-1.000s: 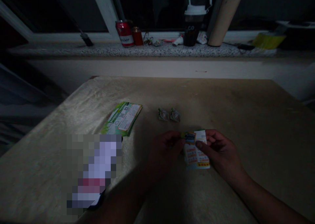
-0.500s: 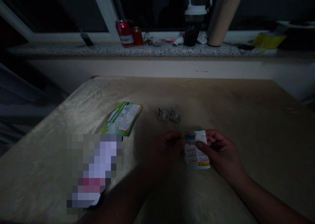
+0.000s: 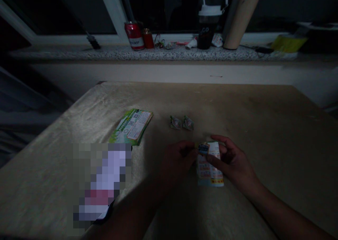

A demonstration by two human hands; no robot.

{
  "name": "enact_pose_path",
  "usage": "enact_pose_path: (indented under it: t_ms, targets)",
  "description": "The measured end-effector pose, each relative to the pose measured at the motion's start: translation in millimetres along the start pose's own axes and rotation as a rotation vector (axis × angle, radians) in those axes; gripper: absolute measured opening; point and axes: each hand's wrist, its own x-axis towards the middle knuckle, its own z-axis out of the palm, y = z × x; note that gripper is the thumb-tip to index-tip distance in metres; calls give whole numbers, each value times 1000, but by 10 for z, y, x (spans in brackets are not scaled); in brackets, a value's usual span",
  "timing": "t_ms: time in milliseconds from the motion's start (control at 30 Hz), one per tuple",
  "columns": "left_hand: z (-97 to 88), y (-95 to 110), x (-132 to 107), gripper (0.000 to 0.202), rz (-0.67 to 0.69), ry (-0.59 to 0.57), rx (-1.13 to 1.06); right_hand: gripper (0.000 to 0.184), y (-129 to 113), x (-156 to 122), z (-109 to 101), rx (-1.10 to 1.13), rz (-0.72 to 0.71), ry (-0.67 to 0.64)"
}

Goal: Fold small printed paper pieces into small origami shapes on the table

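Both my hands hold a small printed paper leaflet [image 3: 209,168] just above the table [image 3: 250,120]. My left hand [image 3: 177,160] pinches its folded top left corner. My right hand [image 3: 233,162] grips the right side, thumb pressed on the face and fingers curled over the top edge. Beyond the hands lie two small folded paper pieces [image 3: 181,122] side by side.
A stack of green leaflets [image 3: 131,126] lies to the left, with a blurred-out object [image 3: 99,183] nearer the front edge. On the stone window sill [image 3: 79,52] stand a red can [image 3: 134,35], a dark lidded cup [image 3: 207,25] and a cardboard tube [image 3: 239,18].
My right hand's fingers have shifted left over the leaflet's top edge, and the leaflet has dropped slightly toward me. My left hand has barely moved.
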Motion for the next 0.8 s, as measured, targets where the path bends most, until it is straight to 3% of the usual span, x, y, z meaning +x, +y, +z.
enact_pose_path:
  t_ms: [167, 433, 800]
  targets:
    - [8, -3, 10, 17, 7, -8, 32, 70, 8, -2, -13, 11, 61, -42]
    - [28, -57, 54, 15, -3, -35, -18, 72, 21, 21, -18, -16, 73, 12]
    - [11, -92, 55, 23, -49, -251, -100, 68, -39, 32, -48, -32, 53, 73]
